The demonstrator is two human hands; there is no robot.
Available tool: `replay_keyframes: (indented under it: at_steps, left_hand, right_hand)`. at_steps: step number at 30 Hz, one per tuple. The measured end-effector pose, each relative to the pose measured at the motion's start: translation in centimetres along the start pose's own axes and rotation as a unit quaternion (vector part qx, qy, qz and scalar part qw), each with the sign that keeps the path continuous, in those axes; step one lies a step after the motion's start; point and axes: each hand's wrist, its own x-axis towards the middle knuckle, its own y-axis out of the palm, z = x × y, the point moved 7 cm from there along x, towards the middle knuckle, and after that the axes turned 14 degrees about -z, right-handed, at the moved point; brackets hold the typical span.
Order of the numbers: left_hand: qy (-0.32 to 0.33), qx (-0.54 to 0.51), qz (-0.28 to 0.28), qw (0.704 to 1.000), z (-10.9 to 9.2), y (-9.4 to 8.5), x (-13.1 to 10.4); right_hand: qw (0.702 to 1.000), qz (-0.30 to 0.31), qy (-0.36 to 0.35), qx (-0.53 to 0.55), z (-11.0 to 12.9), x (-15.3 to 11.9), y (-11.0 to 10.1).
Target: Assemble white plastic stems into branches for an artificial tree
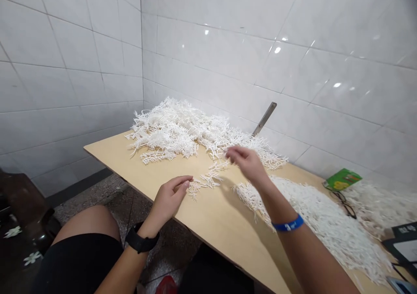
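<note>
My left hand (171, 196), a dark watch on its wrist, is low over the table's near edge. Its thumb and forefinger are closed on the end of a thin, branching white sprig (210, 179). That sprig stretches over the board toward my right hand (246, 161), which wears a blue wristband. The right fingers are pinched and slightly blurred, with a bit of white at their tips that I cannot make out clearly. Behind both hands rises a tangled heap of white sprigs (176, 129). Under and beyond the right forearm spreads a flatter pile of small white pieces (312, 211).
The wooden tabletop (110, 148) meets a tiled wall. A metal strip (264, 118) leans up behind the heap. At right are a green box (343, 180), dark-framed glasses (345, 205) and a black-and-white object (404, 244). White flower-like pieces (32, 258) lie at lower left.
</note>
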Motion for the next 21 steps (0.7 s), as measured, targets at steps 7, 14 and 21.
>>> replay_keyframes:
  at_steps: [7, 14, 21]
  left_hand:
    - [0.132, 0.173, 0.033, 0.975, -0.6, 1.7, -0.7]
    - [0.194, 0.279, 0.102, 0.935, -0.8, 3.3, -2.0]
    - [0.206, 0.262, 0.116, 0.936, -0.9, 3.4, -2.0]
  right_hand:
    - [0.984, -0.013, -0.010, -0.177, -3.9, -0.3, 0.3]
    - [0.937, 0.177, -0.085, -0.288, -4.9, -5.6, 7.6]
    - [0.944, 0.160, -0.051, -0.283, -6.2, -4.3, 6.8]
